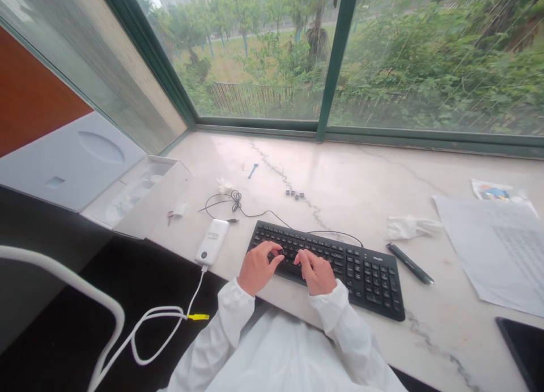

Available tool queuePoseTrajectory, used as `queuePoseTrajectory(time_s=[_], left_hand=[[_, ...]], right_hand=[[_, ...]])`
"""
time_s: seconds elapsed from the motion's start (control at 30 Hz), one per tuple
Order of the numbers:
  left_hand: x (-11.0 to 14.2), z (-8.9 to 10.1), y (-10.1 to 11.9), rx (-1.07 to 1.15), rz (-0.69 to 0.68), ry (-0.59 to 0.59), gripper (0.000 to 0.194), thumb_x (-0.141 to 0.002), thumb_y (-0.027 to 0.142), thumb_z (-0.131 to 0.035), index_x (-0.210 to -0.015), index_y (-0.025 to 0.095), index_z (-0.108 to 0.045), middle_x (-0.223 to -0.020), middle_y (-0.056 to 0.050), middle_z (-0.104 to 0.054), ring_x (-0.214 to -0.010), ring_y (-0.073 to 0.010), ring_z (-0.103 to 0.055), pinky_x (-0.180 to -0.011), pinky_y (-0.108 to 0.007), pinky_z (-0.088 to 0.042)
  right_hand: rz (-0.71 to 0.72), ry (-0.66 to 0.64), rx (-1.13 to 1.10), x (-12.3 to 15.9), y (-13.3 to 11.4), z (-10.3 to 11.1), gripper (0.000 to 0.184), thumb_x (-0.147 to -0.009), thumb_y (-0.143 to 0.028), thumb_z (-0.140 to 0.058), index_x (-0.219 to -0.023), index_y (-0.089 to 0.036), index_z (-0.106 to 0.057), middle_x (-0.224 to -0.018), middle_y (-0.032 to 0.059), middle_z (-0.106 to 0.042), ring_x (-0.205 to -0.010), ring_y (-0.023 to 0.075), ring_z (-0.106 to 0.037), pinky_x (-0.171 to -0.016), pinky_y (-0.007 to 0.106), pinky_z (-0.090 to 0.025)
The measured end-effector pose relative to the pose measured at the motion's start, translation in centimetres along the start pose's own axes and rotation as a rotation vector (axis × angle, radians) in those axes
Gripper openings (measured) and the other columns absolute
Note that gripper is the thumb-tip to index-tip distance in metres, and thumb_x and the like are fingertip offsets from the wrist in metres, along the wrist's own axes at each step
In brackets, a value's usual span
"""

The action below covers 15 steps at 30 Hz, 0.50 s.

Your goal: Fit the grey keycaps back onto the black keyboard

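A black full-size keyboard point(374, 278) lies at a slant near the front edge of the marble surface. Over its left part is my left hand point(257, 267), thumb and index finger curled close together around something small and dark that I cannot tell from the keys behind. My right hand point(317, 272) is just beside it over the middle keys, its fingers bent and pinched together; whatever is between them is hidden. Several loose black keycaps point(294, 194) sit in a small group behind the keyboard. Farther back rests a small blue tool point(253, 170).
Left of the keyboard are a white power bank point(212, 242) with a cable, a coiled black cable point(236, 197) and an open white box point(148, 194). To the right lie a black pen point(410, 263), a crumpled white glove point(410, 228), paper sheets point(488, 250) and a dark tablet point(525, 349).
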<state>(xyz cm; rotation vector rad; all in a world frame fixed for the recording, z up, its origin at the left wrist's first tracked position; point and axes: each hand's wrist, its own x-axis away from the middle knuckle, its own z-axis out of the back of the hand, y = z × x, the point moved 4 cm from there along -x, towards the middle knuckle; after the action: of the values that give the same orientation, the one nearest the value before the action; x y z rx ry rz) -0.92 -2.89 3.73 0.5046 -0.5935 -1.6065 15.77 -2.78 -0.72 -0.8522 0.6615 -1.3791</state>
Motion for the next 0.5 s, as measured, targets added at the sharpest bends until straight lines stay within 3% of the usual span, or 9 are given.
queuePoseTrajectory(time_s=[0.13,0.27,0.37,0.5], left_hand=[[1.0,-0.7,-0.7,-0.001,0.01,0.015,0.017,-0.082,0.029,-0.055,-0.097,0.024,-0.062,-0.085,0.001,-0.064,-0.057,-0.0094,-0.051,-0.063,-0.024,-0.045],[1.2,-1.4,-1.0,0.013,0.01,0.032,0.017,-0.081,0.027,-0.057,-0.098,0.024,-0.062,-0.085,0.001,-0.064,-0.066,-0.0105,-0.057,-0.065,-0.023,-0.046],[1.1,-1.9,-1.1,-0.008,-0.009,0.024,0.018,-0.081,0.026,-0.058,-0.098,0.025,-0.063,-0.086,0.001,-0.064,-0.07,-0.0109,-0.058,-0.066,-0.022,-0.046],[0.9,-2.4,-1.1,-0.07,-0.031,-0.001,0.02,-0.082,0.025,-0.057,-0.1,0.025,-0.064,-0.09,0.0,-0.065,-0.073,-0.0116,-0.06,-0.067,-0.023,-0.046]], right_hand=[[0.003,-0.004,-0.001,0.1,0.1,-0.2,0.052,-0.089,-0.057,-0.026,-0.068,-0.023,-0.06,-0.043,-0.0034,-0.048,-0.041,0.0111,-0.044,-0.05,0.023,-0.03],[0.017,0.071,0.06,0.1,0.5,0.0,0.031,-0.084,-0.05,-0.045,-0.077,-0.023,-0.059,-0.054,-0.0041,-0.056,-0.046,0.0102,-0.045,-0.05,0.022,-0.029],[0.078,0.101,0.1,-0.1,0.7,-0.1,0.019,-0.08,-0.041,-0.053,-0.082,-0.024,-0.061,-0.064,-0.0036,-0.06,-0.054,0.0104,-0.048,-0.055,0.022,-0.033],[0.195,0.061,0.156,-0.2,1.1,-0.7,0.018,-0.083,-0.033,-0.05,-0.086,-0.024,-0.064,-0.07,-0.0013,-0.06,-0.063,0.0117,-0.053,-0.062,0.024,-0.034]])
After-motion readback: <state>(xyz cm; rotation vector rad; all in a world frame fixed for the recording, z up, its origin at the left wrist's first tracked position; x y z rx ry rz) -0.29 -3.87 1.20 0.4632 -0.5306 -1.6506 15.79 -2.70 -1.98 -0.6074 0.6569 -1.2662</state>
